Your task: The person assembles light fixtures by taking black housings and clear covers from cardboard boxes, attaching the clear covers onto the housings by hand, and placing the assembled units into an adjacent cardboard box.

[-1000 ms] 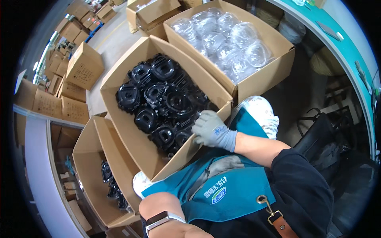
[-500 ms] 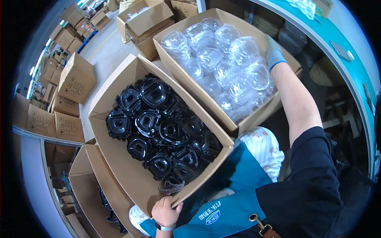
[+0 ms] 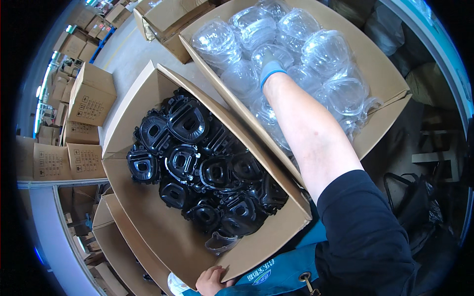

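Observation:
My right hand (image 3: pixel 270 69), in a grey glove with a blue cuff, reaches down among stacks of clear plastic domes (image 3: pixel 326 54) in the far carton (image 3: pixel 377 121). Its fingers are blurred and mostly hidden, so I cannot tell whether they grip a dome. At the bottom of the view, my bare left hand (image 3: pixel 211 281) is closed over the near edge of another cardboard box (image 3: pixel 140 197). That box holds several glossy black moulded plastic parts (image 3: pixel 215 172), each with an oval opening. A translucent plastic piece (image 3: pixel 220 242) lies by its near wall.
Beyond the domes stands another open carton (image 3: pixel 173 19). At lower left an open box (image 3: pixel 111 241) sits beside the box of black parts. Closed cartons (image 3: pixel 91 93) are stacked along the left. A black bag (image 3: pixel 414 197) lies on the right.
My right hand has moved left from the far carton's right rim into the domes. My left hand stays on the box edge. Both boxes appear shifted and larger in view.

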The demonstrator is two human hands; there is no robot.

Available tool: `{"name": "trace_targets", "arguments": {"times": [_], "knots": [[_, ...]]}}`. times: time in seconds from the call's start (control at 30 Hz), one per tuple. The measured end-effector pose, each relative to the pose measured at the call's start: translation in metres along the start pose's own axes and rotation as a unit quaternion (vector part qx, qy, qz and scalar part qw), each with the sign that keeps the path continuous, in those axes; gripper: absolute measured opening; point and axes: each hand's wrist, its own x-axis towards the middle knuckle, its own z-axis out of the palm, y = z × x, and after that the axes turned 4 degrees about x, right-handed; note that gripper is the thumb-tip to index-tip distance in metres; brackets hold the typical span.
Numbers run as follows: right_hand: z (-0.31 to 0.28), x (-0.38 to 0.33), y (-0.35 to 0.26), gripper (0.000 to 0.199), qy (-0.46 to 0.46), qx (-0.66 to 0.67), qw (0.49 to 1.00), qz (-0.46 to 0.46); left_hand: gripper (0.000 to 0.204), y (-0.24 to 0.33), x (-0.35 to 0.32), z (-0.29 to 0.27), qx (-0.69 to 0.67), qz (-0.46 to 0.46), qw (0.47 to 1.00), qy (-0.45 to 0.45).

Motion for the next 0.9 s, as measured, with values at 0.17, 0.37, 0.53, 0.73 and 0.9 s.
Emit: {"name": "trace_targets", "arguments": {"times": [0.17, 0.37, 0.53, 0.73, 0.9], "knots": [[0.041, 0.02, 0.037, 0.079, -0.168, -0.035, 0.982, -0.081, 0.042, -0.002, 0.006, -0.002, 0.007, -0.009, 1.0, -0.021], [0.052, 0.042, 0.07, 0.081, -0.307, -0.203, 0.896, -0.25, 0.033, -0.021, 0.003, 0.001, -0.048, 0.012, 0.998, -0.031], [0.051, 0.031, 0.058, 0.096, -0.418, 0.015, 0.893, -0.167, 0.026, -0.036, -0.003, 0.011, -0.039, 0.038, 0.998, 0.01], [0.084, 0.077, 0.074, 0.098, -0.403, -0.081, 0.91, -0.052, 0.015, -0.038, -0.005, 0.011, -0.037, 0.027, 0.998, 0.048], [0.11, 0.115, 0.092, 0.082, -0.421, -0.05, 0.904, -0.062, 0.012, -0.04, -0.005, 0.008, -0.057, 0.03, 0.995, 0.073]]}}
